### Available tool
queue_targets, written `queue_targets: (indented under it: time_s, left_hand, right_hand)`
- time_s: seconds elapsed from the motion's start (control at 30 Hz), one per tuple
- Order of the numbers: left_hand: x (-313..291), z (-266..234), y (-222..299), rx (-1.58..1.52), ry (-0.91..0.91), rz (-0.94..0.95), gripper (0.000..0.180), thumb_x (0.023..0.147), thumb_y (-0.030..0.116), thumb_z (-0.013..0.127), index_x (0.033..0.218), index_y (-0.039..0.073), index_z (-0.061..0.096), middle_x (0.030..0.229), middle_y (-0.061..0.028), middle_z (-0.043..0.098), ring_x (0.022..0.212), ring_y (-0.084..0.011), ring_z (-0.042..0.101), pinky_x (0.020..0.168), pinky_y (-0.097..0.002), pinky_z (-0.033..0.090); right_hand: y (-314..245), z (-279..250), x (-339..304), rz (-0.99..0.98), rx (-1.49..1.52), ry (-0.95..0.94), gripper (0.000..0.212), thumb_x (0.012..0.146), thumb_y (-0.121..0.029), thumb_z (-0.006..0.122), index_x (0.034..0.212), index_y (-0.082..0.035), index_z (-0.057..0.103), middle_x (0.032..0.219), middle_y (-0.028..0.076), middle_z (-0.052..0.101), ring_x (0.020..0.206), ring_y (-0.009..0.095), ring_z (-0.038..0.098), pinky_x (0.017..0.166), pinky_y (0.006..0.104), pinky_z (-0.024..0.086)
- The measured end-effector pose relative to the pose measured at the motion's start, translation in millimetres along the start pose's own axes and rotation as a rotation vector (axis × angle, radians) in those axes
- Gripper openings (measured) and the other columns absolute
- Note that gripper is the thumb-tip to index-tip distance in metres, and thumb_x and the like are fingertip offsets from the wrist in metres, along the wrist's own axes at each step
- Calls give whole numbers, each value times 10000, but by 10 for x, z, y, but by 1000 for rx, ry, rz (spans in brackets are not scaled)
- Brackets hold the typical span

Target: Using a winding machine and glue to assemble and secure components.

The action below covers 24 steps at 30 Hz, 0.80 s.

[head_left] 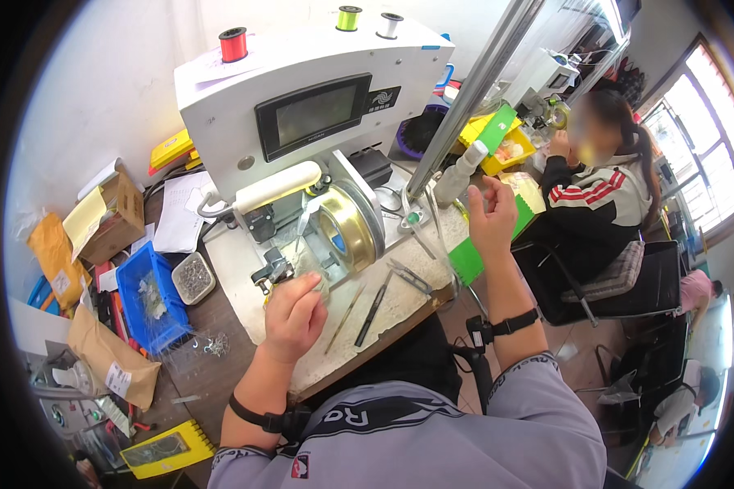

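Note:
My left hand (295,316) is closed, thumb and fingers pressed together, just in front of a small black clamp-like part (274,269) on a white bench machine (220,114). Whatever it pinches is too small to make out. Beside it, the machine carries a gold-coloured ring or drum (352,228) and a cream roller (279,186). My right hand (493,218) is raised off to the right, near a white spray bottle (460,175). Its fingers curl toward the thumb; anything between them cannot be made out.
Black tweezers (371,314), a thin rod (344,318) and a metal caliper-like tool (411,277) lie on the worktop. To the left are a blue bin (148,306) and a tub of small metal parts (194,279). A metal post (473,90) rises at right; a co-worker (599,179) sits beyond.

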<state>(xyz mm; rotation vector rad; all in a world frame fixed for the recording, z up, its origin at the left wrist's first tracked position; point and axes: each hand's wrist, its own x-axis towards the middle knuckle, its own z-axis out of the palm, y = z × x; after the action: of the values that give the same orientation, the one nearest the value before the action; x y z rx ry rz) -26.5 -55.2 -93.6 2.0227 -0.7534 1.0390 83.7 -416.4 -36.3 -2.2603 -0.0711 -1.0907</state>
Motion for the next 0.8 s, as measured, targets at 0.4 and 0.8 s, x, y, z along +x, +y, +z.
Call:
queue_targets:
  time_s: [0.4,0.8]
  left_hand:
    - [-6,3,0,5,-10,-6,240,750,-86,704,969,-8,643,1136,-175,707,973,-343,700,813,-408,568]
    - [-1,10,0,-11,-6,-30,243,751,-89,702,972,-6,642,1144,-174,706,977,-342,703,812,-404,567]
  right_hand:
    - [-111,10,-135,-125,19,-29,232,892,-129,764,1075,-17,676,816,78,533,719,219,535,631,354,443]
    - [-161,-26,-205,-157,35,-22,177,877,-75,756,1024,-16,677,796,84,547,702,221,549,618,354,447]
